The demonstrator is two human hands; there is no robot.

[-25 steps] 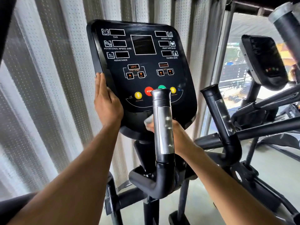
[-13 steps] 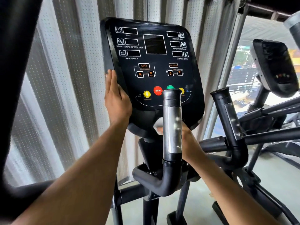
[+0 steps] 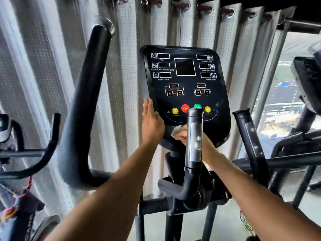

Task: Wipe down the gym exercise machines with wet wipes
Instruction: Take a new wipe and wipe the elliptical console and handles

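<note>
The black console (image 3: 185, 80) of an elliptical machine stands in front of me, with small displays and coloured buttons. My left hand (image 3: 152, 121) lies flat with straight fingers against the console's left edge. My right hand (image 3: 206, 148) holds a white wet wipe (image 3: 177, 130) against the console's lower rim, partly hidden behind the near upright grip (image 3: 194, 136).
A second upright grip (image 3: 248, 133) stands to the right. A long curved black handlebar (image 3: 83, 108) rises on the left. Another machine's console (image 3: 307, 80) is at the far right, a bike handlebar (image 3: 26, 152) at the far left. White perforated curtains (image 3: 52, 66) hang behind.
The view has pulled back and swung left, bringing the long curved handlebar and a bike into sight. My right hand with the wipe has slid a little left along the console's lower rim.
</note>
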